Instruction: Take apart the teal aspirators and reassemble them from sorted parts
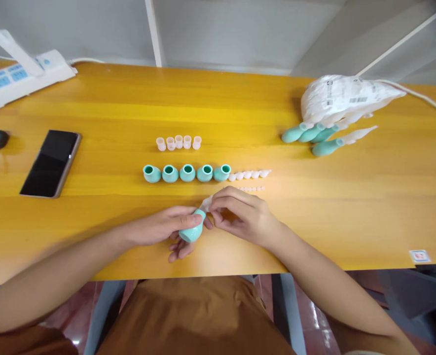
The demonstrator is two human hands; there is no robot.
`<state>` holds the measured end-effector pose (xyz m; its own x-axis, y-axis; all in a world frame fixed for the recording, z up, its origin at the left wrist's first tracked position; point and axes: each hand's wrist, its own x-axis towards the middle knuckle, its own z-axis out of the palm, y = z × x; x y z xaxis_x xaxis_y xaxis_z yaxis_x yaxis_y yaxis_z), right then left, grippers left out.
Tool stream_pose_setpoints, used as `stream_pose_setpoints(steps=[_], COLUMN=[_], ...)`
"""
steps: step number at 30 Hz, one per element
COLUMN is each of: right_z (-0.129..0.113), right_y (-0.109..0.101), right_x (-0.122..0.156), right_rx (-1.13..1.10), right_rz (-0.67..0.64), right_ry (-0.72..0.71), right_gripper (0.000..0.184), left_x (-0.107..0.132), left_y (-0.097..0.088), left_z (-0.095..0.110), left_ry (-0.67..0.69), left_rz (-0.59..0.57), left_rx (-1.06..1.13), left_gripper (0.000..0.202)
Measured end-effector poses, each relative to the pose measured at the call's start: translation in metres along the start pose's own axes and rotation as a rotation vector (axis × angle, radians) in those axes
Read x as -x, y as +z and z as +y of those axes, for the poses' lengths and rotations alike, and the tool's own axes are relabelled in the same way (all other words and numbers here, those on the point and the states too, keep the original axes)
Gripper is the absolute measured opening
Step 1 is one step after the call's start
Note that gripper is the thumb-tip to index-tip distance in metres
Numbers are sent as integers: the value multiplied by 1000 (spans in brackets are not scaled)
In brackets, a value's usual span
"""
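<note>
My left hand (166, 226) holds a teal squeeze bulb (191, 231) tilted, its thumb pressed on the neck. A translucent whitish piece (206, 203) sticks out of the bulb's neck, and the fingers of my right hand (242, 214) pinch its upper end. Beyond my hands stands a row of several teal open-mouthed bulbs (187, 173). To their right lies a line of whitish pointed tips (247, 175). A line of tiny pale pieces (253, 189) is partly hidden behind my right hand. Farther back stand several small translucent cups (179, 142).
At the right, several teal bulbs with pale necks (327, 148) lie by a white plastic bag (336, 101); one carries a long tip. A black phone (50, 163) and a white power strip (21, 79) are at the left. A small label (419, 256) sits near the front edge.
</note>
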<state>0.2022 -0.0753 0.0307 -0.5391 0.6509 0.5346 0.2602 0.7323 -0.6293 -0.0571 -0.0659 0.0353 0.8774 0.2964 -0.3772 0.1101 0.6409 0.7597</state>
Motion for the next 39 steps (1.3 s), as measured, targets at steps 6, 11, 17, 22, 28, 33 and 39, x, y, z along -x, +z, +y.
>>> stream_pose_setpoints(steps=[6, 11, 17, 22, 28, 33, 39], right_z=[-1, -2, -2, -3, 1, 1, -1], right_y=[3, 3, 4, 5, 3, 3, 4], right_x=[1, 3, 5, 3, 5, 11, 17], right_rx=[6, 65, 68, 40, 79, 204, 375], right_rz=[-19, -77, -59, 32, 54, 52, 55], right_ry=[35, 21, 6, 10, -31, -113, -164], right_gripper=[19, 16, 16, 21, 36, 38, 41], left_x=[0, 0, 3, 3, 0, 1, 0], left_y=[1, 2, 5, 3, -1, -2, -2], left_z=[-2, -2, 1, 0, -3, 0, -2], left_ry=[-7, -53, -60, -22, 11, 9, 28], left_rz=[-22, -28, -21, -18, 15, 4, -9], left_rx=[-55, -92, -101, -56, 18, 39, 90], left_gripper=[50, 50, 48, 44, 45, 46, 43])
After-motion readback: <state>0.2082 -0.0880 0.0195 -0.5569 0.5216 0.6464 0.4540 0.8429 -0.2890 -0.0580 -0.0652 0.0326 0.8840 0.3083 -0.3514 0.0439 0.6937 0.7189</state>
